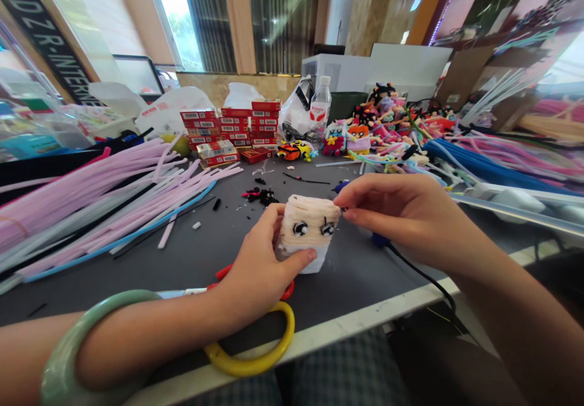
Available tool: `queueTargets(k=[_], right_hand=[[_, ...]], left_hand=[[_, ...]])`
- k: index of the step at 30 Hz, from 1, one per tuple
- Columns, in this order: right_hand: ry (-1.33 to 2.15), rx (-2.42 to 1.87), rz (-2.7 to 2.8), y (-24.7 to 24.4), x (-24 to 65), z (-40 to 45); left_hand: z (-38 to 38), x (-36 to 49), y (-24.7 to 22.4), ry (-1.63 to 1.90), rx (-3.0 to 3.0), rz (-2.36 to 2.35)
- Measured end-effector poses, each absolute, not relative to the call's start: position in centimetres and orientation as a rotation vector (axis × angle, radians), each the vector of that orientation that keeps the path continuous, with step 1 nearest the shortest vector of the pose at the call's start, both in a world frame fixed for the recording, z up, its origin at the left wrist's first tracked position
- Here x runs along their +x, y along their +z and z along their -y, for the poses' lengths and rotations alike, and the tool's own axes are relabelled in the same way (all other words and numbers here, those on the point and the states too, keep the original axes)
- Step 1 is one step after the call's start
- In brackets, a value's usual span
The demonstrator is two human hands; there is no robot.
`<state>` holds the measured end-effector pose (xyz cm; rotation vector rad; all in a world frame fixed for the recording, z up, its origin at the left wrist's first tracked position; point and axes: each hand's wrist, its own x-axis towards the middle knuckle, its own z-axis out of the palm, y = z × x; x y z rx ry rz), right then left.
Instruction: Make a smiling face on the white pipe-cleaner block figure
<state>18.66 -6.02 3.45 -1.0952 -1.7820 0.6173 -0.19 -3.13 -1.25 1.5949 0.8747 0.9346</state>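
A white and cream block-shaped figure (308, 234) made of fuzzy stems, with two black-and-white eyes, stands upright above the grey table. My left hand (267, 263) holds it, thumb across the lower front and fingers around its left side. At the figure's upper right edge, my right hand (392, 214) pinches thumb and forefinger close together; what lies between the fingertips is too small to name. Under my left forearm and wrist lie scissors with yellow handles (249, 366) and another red-handled tool (223, 272), both partly covered. A dark blue object with a black cable (381, 240) sits below my right hand.
Bundles of pink, white and blue stems (91, 205) cover the left side. Red boxes (232, 127) are stacked at the back, beside a plastic bottle (320, 108) and a pile of colourful dolls (387, 120). Black scraps (261, 196) lie mid-table. More stems (515, 156) are at right.
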Motion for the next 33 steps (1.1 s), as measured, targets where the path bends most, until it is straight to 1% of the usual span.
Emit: queueTargets(k=[19,33], right_hand=[[0.726,-1.062,1.777,3.42,18.29,6.10],[0.616,-1.114,1.839,2.74,18.30,6.00]], left_hand=[[3.12,-0.16,-1.28,0.943,1.589,-0.887],[3.11,-0.20,-1.27,0.935,1.610,-0.886]])
